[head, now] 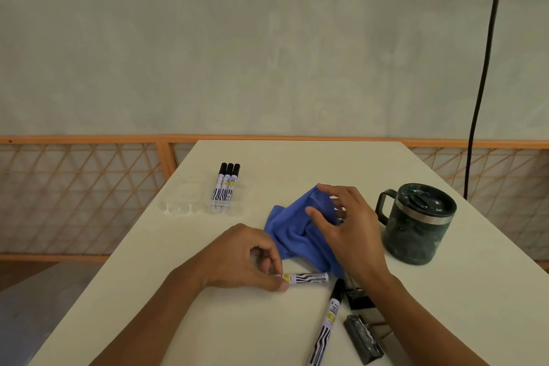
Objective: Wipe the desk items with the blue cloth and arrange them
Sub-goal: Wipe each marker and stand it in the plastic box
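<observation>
The left grip (240,255) pinches a striped marker (306,278) lying on the counter (267,157), likely readying it for wiping, while the right grip (341,229) bunches the blue cloth (292,230) just behind (three markers (227,186) already lie aligned).

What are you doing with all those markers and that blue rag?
A person is cleaning desk things at a table. The left hand pinches a marker lying on the table, and the right hand holds the blue cloth, bunched up just behind it. Three markers lie side by side in a clear tray farther back. One more marker and some metal clips lie near the front, and a dark mug with a lid stands on the right.
</observation>
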